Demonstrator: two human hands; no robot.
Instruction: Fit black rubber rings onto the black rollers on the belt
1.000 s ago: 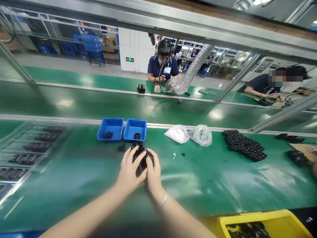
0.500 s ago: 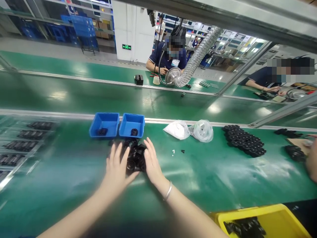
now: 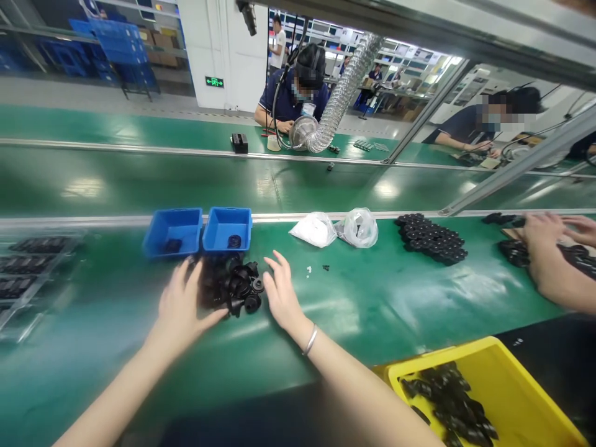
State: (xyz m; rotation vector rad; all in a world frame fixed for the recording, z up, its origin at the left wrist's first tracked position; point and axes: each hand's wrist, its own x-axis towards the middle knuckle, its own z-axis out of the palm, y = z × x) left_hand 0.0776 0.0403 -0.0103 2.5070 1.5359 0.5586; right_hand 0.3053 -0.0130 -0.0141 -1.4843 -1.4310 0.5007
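A heap of black round parts [image 3: 239, 285] lies on the green table [image 3: 186, 366], just in front of two small blue bins. On the heap's left side is my left hand [image 3: 183, 304], fingers spread, its fingertips and thumb at the edge of the parts. My right hand [image 3: 282, 295] stands at the heap's right side, fingers apart and holding nothing, with a silver bangle on the wrist. The left blue bin [image 3: 153, 234] and the right blue bin [image 3: 209, 233] each hold a few black parts.
Right of centre lie clear bags [image 3: 314, 230], small white and black bits [image 3: 326, 267] and a cluster of black parts [image 3: 431, 239]. A yellow bin [image 3: 521, 385] is at lower right. Clear trays [image 3: 28, 267] are at left. Another person's hands [image 3: 542, 239] work at far right.
The view has shifted, showing more of the right side. My hands have spread a little from the heap, uncovering more of it. Another person's hands have come into view at far right.
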